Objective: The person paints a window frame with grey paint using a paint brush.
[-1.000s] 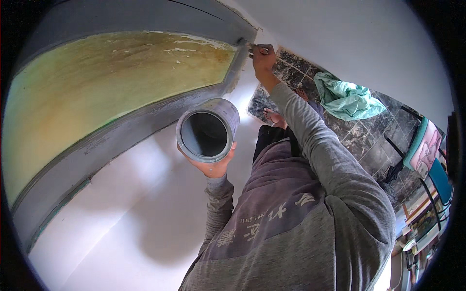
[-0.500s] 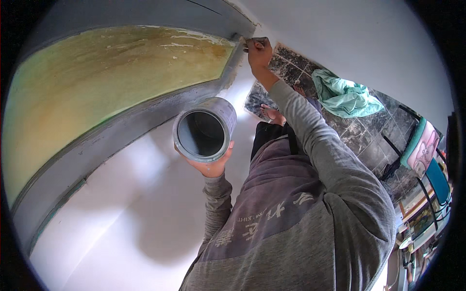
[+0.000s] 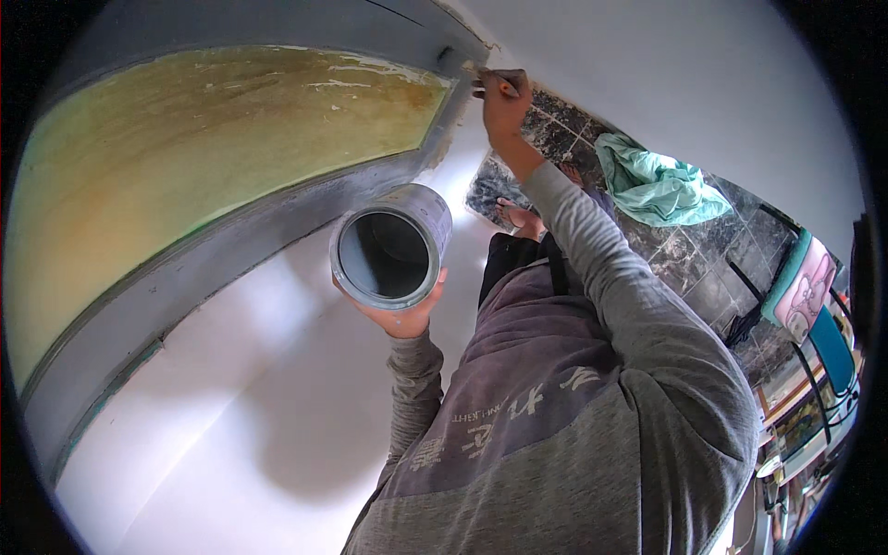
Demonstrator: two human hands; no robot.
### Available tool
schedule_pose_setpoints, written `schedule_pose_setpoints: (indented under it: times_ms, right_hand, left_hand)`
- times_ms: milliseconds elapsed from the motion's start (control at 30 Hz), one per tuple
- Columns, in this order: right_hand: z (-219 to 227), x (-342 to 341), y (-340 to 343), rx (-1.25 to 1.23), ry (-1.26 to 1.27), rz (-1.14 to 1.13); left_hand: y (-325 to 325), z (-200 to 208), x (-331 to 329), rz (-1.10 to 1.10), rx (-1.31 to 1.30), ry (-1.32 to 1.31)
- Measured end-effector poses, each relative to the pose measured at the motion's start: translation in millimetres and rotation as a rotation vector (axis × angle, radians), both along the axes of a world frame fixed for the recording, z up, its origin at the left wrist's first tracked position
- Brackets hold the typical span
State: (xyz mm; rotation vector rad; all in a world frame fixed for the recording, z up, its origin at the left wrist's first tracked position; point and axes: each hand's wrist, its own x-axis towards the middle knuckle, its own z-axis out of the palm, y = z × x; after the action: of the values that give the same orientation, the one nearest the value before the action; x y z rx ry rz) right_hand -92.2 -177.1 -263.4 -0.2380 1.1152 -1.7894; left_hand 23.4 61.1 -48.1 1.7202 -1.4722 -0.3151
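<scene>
Grey-painted frame [image 3: 277, 213] surrounds a yellow-green panel [image 3: 231, 148] at upper left; dark tiled floor [image 3: 680, 264] lies to the right, a pale green cloth [image 3: 657, 188] crumpled on it.

Left hand [image 3: 400, 320]: fingers wrapped around a metal can [image 3: 432, 217], holding it up in front of the torso. Can is tilted, mouth toward the camera and lower left; its long axis runs up and right, base end pointing roughly toward the frame's corner.

Right hand [image 3: 506, 106]: fingers clenched around a slim tool [image 3: 507, 88], mostly hidden, possibly a brush; raised just beside that corner. From these fingers the can lies down and to the left, well apart. Left hand is the nearer, being in contact with it.

Markings: pale characters on the shirt [image 3: 555, 342], not transcribed; no legible label on the can, no brand noted.
</scene>
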Motion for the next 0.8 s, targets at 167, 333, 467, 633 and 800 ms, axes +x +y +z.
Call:
schedule_pose_setpoints:
  times_ms: [167, 333, 467, 633, 800]
  right_hand:
    - [-61.2, -13.4, -14.2, 0.309, 0.145, -0.042]
    - [-1.9, 3.7, -33.5, 0.072, 0.39, 0.06]
    - [26.9, -19.2, -12.6, -0.275, 0.087, 0.06]
    - [-125.5, -36.8, -14.3, 0.198, 0.044, 0.009]
    - [-59.8, -14.3, -30.1, -0.048, 0.65, 0.052]
  left_hand:
    - [-5.9, 3.3, -1.4, -0.02, 0.069, 0.089]
    - [8.5, -2.7, 5.0, 0.025, 0.033, 0.047]
    - [3.0, 3.4, 1.6, 0.097, 0.072, 0.072]
    - [-4.7, -1.8, 0.5, 0.052, 0.02, 0.155]
    - [6.0, -0.2, 5.6, 0.107, -0.008, 0.064]
